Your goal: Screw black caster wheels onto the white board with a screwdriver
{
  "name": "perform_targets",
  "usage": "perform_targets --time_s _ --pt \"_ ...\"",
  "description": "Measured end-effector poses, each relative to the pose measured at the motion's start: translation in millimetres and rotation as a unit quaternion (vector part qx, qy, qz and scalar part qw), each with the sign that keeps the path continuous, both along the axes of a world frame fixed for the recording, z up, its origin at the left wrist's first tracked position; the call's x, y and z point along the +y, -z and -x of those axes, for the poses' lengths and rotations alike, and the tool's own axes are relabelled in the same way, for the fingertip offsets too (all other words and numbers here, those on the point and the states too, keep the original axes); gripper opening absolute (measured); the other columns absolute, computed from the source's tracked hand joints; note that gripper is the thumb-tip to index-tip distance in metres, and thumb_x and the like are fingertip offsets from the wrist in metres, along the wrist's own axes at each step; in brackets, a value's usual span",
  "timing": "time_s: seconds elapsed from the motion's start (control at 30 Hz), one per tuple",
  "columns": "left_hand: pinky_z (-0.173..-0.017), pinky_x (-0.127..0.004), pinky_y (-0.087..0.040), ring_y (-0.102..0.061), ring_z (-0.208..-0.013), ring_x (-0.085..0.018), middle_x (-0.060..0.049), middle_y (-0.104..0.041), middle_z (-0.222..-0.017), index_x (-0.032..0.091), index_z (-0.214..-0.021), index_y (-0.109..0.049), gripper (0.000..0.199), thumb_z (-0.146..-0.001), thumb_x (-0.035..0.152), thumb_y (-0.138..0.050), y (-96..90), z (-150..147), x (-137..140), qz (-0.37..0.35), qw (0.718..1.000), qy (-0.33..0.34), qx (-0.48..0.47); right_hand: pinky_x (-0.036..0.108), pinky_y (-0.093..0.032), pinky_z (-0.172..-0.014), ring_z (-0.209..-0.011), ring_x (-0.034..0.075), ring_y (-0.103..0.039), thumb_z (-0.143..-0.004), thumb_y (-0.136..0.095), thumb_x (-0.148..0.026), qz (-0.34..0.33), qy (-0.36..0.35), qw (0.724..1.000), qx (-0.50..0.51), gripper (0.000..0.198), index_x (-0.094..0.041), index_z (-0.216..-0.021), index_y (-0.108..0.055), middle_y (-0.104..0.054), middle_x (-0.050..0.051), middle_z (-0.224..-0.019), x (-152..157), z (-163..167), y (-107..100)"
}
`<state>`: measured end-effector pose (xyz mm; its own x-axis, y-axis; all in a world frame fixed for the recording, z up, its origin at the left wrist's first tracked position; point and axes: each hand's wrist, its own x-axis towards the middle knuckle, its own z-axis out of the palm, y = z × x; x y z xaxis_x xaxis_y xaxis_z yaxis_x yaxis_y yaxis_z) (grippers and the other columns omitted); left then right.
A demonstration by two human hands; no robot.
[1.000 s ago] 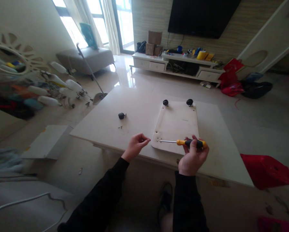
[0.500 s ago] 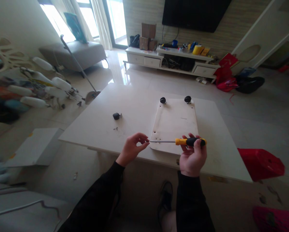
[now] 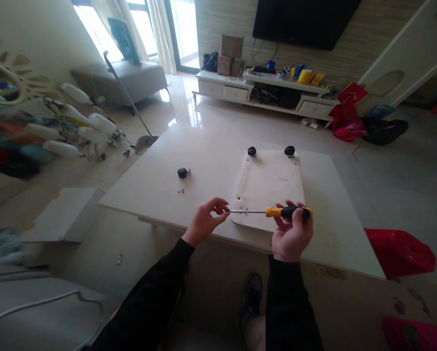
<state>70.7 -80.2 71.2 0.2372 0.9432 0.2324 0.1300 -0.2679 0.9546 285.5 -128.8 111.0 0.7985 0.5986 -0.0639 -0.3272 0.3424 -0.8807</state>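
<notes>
My right hand [image 3: 291, 234] is closed around the yellow and black handle of a screwdriver [image 3: 276, 211], held level above the near end of a white board [image 3: 265, 190]. Its metal shaft points left to my left hand [image 3: 209, 219], whose thumb and fingers pinch at the tip. Whatever small thing may be between those fingertips is too small to make out. Two black casters, a left one [image 3: 252, 151] and a right one [image 3: 289, 151], stand at the board's far corners. Small holes show at its near left corner. A loose caster [image 3: 182, 173] and small screws [image 3: 181, 191] lie to the left.
The board lies on a white table [image 3: 156, 170]. A red plastic stool [image 3: 401, 251] is beside the table's right edge, and a white box [image 3: 65, 214] is on the floor at left. Further back are a long-handled dustpan [image 3: 145, 144] and a low TV cabinet [image 3: 221, 90].
The view has shifted a little, so the table and board appear slightly further right. Both hands keep nearly the same pose, with the screwdriver tip still at my left fingertips.
</notes>
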Motion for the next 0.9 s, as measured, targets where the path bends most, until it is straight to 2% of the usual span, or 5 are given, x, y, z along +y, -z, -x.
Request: perform_targets --time_s 0.17,0.37,0.63,0.9 --pt "-0.074 -0.028 -0.057 -0.073 -0.077 -0.015 -0.004 -0.082 -0.089 0.018 -0.103 -0.072 0.019 -0.087 0.024 -0.079 -0.6 -0.4 0.8 -0.007 1.0 0.013 0.013 0.031 -0.066 -0.061 -0.076 0.017 -0.078 -0.074 -0.089 -0.052 0.013 -0.004 1.0 -0.01 0.053 -0.024 -0.11 -0.063 -0.077 0.0 -0.1 0.8 -1.7 0.6" --pt "-0.071 -0.027 -0.056 -0.073 -0.077 -0.015 -0.005 -0.081 -0.088 0.018 -0.102 -0.074 0.021 -0.085 0.027 -0.082 0.9 -2.8 1.7 0.009 1.0 0.02 -0.009 0.025 -0.064 -0.056 -0.074 0.016 -0.078 -0.067 -0.093 -0.056 0.051 0.015 0.998 0.024 0.059 -0.023 -0.103 -0.06 -0.076 -0.002 -0.092 3.7 -7.9 5.5" --pt "-0.071 -0.028 -0.056 -0.071 -0.076 -0.015 -0.005 -0.08 -0.086 0.018 -0.094 -0.08 0.016 -0.085 0.029 -0.085 -0.5 -5.7 0.1 0.021 0.999 0.013 -0.024 0.024 -0.066 -0.056 -0.07 0.014 -0.077 -0.056 -0.098 -0.063 0.079 0.013 0.995 0.055 0.071 -0.023 -0.099 -0.058 -0.073 -0.006 -0.08 3.9 -12.8 11.5" --pt "-0.071 -0.028 -0.056 -0.072 -0.08 -0.017 -0.006 -0.079 -0.085 0.019 -0.087 -0.083 0.01 -0.088 0.029 -0.081 -6.8 -5.2 0.5 0.007 0.999 0.017 -0.042 0.023 -0.065 -0.056 -0.068 0.013 -0.075 -0.052 -0.098 -0.063 0.088 0.013 0.993 0.082 0.071 -0.022 -0.096 -0.06 -0.071 -0.007 -0.077 4.2 -13.9 13.1"
